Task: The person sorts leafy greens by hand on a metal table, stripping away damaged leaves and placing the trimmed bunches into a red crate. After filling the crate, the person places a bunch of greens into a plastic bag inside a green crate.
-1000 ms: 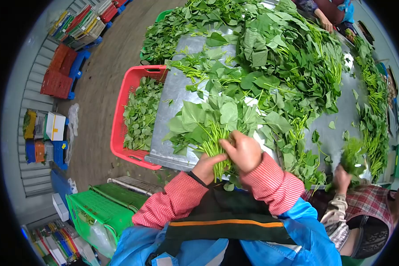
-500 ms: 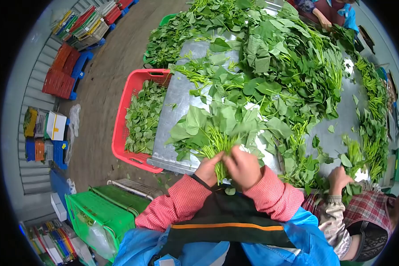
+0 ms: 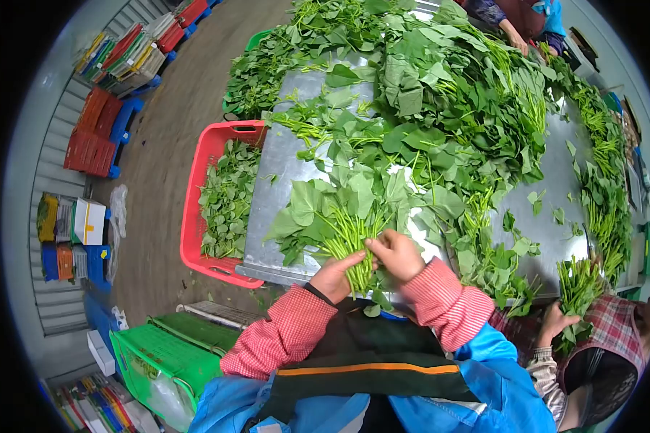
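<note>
A bunch of leafy greens (image 3: 350, 234) with long pale green stems stands over the near edge of the metal table, leaves pointing away from me. My left hand (image 3: 334, 276) is wrapped round the lower stems from the left, thumb across the front. From the right, my right hand (image 3: 397, 255) pinches stems at the bunch's edge between thumb and fingers; its other fingers are curled and partly hidden. A few leaves (image 3: 373, 306) hang below my hands. Beyond the bunch, more loose greens (image 3: 469, 123) lie heaped on the metal table (image 3: 280, 184).
A red crate (image 3: 189, 216) of leaves stands against the table's left side. Green crates (image 3: 155, 357) are at lower left. At right, a co-worker's hand (image 3: 556, 321) grips another bunch (image 3: 579, 285). Another person's hand (image 3: 514, 37) works at the far right corner.
My right hand has shifted slightly right and its grip on the stems looks looser. My left hand still holds the bunch. The co-worker's bunch has come lower and stands more upright.
</note>
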Demonstrator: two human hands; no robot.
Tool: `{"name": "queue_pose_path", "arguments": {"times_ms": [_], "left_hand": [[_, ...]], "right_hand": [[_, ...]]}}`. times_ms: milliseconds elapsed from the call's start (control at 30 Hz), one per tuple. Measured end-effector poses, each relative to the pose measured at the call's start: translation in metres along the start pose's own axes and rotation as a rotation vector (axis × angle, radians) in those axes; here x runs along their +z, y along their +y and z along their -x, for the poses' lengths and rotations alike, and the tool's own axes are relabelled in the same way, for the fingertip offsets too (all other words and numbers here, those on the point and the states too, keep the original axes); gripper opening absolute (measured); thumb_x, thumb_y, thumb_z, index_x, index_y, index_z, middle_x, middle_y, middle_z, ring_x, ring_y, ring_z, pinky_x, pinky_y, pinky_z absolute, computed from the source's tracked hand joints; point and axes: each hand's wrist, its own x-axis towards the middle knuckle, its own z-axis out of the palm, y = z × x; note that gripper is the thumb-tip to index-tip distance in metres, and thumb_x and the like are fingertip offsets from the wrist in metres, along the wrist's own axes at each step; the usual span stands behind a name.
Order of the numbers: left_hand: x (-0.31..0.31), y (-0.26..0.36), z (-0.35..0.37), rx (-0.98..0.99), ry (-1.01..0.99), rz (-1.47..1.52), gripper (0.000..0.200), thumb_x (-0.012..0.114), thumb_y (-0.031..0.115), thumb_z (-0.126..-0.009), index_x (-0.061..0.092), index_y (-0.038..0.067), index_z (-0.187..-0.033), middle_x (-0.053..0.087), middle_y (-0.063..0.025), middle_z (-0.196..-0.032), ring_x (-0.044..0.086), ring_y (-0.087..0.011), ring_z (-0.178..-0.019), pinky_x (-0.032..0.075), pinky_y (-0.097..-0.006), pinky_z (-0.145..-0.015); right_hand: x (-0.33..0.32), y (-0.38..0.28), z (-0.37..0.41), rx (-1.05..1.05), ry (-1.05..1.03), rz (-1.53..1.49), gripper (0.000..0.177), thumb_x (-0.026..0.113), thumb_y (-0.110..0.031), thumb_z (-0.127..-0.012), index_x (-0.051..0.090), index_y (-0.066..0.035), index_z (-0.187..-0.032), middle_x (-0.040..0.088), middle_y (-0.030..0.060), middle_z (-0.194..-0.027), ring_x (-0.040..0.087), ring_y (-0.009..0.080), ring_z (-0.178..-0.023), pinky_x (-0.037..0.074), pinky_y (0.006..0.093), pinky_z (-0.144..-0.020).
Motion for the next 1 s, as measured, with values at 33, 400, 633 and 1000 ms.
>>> {"name": "queue_pose_path", "arguments": {"times_ms": [33, 400, 633, 1000], "left_hand": [[0.002, 0.001, -0.001, 0.002, -0.001, -0.014, 0.030, 0.057, 0.020, -0.093, 0.054, 0.005, -0.118, 0.064, -0.0083, -0.105, 0.063, -0.0192, -0.090, 0.053, -0.0359, -0.079], [0.055, 0.082, 0.079, 0.151, 0.031, -0.411, 0.029, 0.058, 0.014, -0.090, 0.051, 0.003, -0.115, 0.059, -0.0069, -0.091, 0.058, -0.0156, -0.077, 0.049, -0.0312, -0.069], [0.030, 0.124, 0.065, 0.127, 0.155, -0.261, 0.023, 0.058, 0.013, -0.090, 0.050, 0.003, -0.109, 0.054, -0.0062, -0.087, 0.054, -0.0151, -0.072, 0.047, -0.0291, -0.062], [0.043, 0.065, 0.057, 0.374, 0.103, -0.486, 0.030, 0.063, 0.015, -0.088, 0.051, 0.002, -0.112, 0.060, -0.0045, -0.093, 0.060, -0.0152, -0.081, 0.050, -0.0286, -0.073]], "right_hand": [[0.008, -0.004, -0.001, -0.051, 0.062, 0.106, 0.043, 0.053, -0.045, -0.089, 0.056, -0.002, -0.084, 0.064, 0.0133, -0.070, 0.064, 0.0300, -0.067, 0.048, 0.0436, -0.061], [-0.017, -0.051, 0.045, -0.319, 0.045, 0.098, 0.028, 0.053, -0.034, -0.092, 0.058, -0.006, -0.094, 0.059, 0.0151, -0.067, 0.061, 0.0310, -0.063, 0.045, 0.0417, -0.057], [-0.004, -0.023, 0.048, -0.493, 0.030, 0.092, 0.024, 0.059, -0.029, -0.089, 0.060, -0.005, -0.092, 0.059, 0.0123, -0.066, 0.058, 0.0255, -0.057, 0.045, 0.0352, -0.055], [0.015, -0.061, 0.011, -0.213, -0.248, -0.247, 0.046, 0.065, -0.031, -0.086, 0.052, 0.007, -0.108, 0.061, 0.0124, -0.088, 0.059, 0.0166, -0.079, 0.048, 0.0284, -0.070]]}}
